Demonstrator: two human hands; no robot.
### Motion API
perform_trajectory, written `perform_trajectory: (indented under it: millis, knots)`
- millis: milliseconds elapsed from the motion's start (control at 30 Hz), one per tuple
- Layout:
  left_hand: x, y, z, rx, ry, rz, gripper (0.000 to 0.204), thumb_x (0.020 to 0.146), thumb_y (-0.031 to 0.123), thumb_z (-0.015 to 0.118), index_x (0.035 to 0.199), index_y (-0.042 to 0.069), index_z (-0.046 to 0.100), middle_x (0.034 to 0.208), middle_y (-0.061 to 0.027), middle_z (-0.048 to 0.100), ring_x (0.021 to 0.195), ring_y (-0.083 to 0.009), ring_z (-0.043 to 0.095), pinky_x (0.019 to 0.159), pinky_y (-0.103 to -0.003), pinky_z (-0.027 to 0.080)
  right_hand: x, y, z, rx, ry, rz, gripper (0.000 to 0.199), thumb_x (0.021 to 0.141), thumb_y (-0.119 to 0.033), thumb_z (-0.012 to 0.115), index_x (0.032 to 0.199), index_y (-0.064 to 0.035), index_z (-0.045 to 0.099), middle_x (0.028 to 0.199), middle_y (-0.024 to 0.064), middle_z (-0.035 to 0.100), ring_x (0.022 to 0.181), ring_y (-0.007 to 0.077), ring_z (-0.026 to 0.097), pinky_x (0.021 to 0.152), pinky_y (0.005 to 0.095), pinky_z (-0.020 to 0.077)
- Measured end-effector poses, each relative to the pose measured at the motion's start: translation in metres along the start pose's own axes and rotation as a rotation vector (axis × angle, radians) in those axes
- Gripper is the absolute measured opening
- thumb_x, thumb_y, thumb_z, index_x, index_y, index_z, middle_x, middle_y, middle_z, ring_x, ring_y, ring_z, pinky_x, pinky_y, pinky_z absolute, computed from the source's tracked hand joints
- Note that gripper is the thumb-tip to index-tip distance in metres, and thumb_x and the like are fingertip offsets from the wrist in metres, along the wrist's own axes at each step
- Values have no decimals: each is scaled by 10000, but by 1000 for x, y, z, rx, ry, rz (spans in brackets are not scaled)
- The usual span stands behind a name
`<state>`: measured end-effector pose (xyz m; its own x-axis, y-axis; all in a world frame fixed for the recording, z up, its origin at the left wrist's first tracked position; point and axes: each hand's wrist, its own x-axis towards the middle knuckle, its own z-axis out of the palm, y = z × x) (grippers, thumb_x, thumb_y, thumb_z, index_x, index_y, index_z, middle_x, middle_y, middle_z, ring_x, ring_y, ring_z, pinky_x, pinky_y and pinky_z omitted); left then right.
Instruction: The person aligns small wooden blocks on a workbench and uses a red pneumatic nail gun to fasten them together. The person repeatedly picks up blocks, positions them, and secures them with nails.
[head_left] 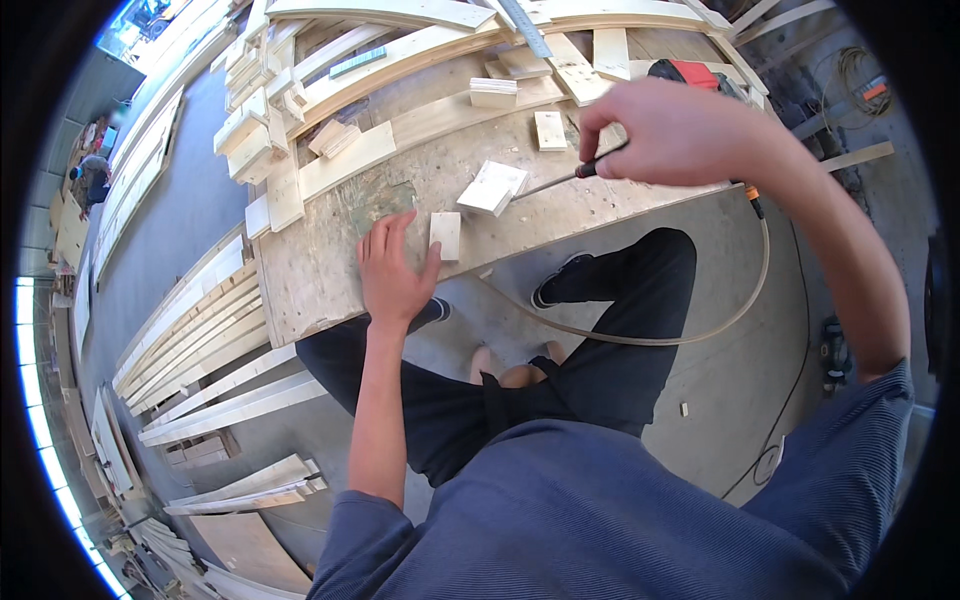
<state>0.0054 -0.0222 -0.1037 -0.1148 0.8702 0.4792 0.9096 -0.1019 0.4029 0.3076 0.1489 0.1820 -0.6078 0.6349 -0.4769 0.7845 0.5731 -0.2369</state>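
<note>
In my right hand (665,130) is a screwdriver (548,186) with a dark red and black handle. Its long metal shaft points left, with the tip against or just beside a small stack of square plywood pieces (492,186); I cannot tell if it touches. My left hand (395,270) rests on the workbench (310,285), fingers stretched out and apart. Beside its thumb lies a small wooden block (445,236), touching or nearly so. Another small block (549,131) lies behind the plywood stack.
Curved wooden strips (430,125) and stacked offcuts (493,93) cover the bench's far side. A red power tool (690,75) sits behind my right hand. A hose (765,270) loops below the bench edge. Long boards (190,320) lie to the left; a person (92,178) is far left.
</note>
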Motion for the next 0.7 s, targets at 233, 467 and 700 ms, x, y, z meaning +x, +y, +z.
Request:
perform_trajectory:
  millis: [233, 467, 700]
  knots:
    - [2, 3, 3, -49, 3, -31, 507, 970, 333, 804, 1399, 79, 713, 1335, -126, 684, 1302, -340, 649, 1139, -483, 454, -80, 67, 153, 606, 312, 151, 330, 1043, -211, 769, 1345, -84, 807, 1145, 118, 826, 947, 208, 717, 930, 374, 585]
    - [0, 5, 0, 40, -38, 17, 531, 955, 311, 814, 1417, 74, 705, 1338, -133, 686, 1307, -346, 646, 1148, -494, 453, -67, 96, 257, 815, 474, 131, 360, 1066, -199, 780, 1414, -106, 788, 1176, 117, 846, 993, 221, 725, 964, 373, 585]
    - [1, 2, 3, 71, -30, 42, 555, 944, 310, 818, 1426, 61, 699, 1331, -151, 686, 1300, -363, 644, 1156, -502, 451, -25, 83, 242, 753, 514, 37, 324, 1056, -201, 789, 1362, -94, 791, 1012, 196, 817, 889, 325, 780, 861, 390, 593]
